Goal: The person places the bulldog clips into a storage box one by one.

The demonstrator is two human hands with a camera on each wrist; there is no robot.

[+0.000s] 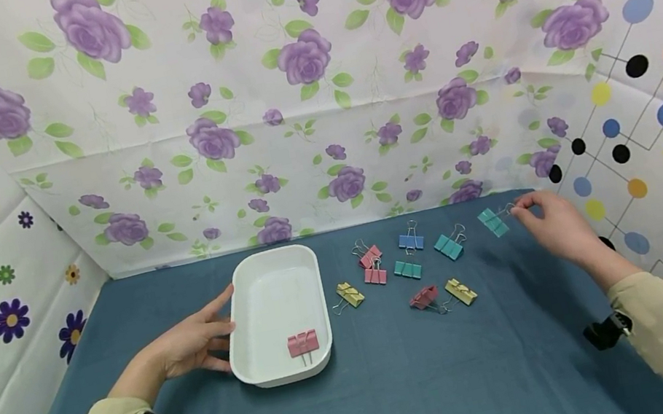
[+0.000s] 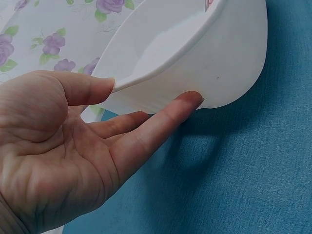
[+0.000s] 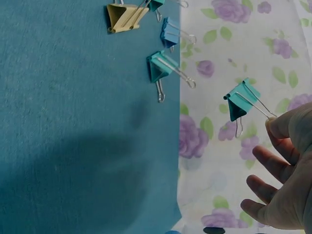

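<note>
My right hand (image 1: 550, 224) pinches a wire handle of a teal binder clip (image 1: 494, 223), which hangs above the table's far right part. In the right wrist view thumb and forefinger meet on that handle, while the other fingers of the hand (image 3: 282, 165) spread apart. At the left, my left hand (image 1: 189, 344) touches the outer side of a white tub (image 1: 240, 360). Its thumb lies against the rim and its fingers reach along the wall in the left wrist view. A pink binder clip (image 1: 303, 343) lies inside the tub, near its front end.
Right of the tub lie pink clips (image 1: 374, 275), yellow clips (image 1: 350, 295), a blue clip (image 1: 411, 242), teal clips (image 1: 407, 269) and a dark red clip (image 1: 424, 297). A floral cloth (image 1: 273, 180) rises behind the blue tabletop (image 1: 404, 394); patterned cloths flank it.
</note>
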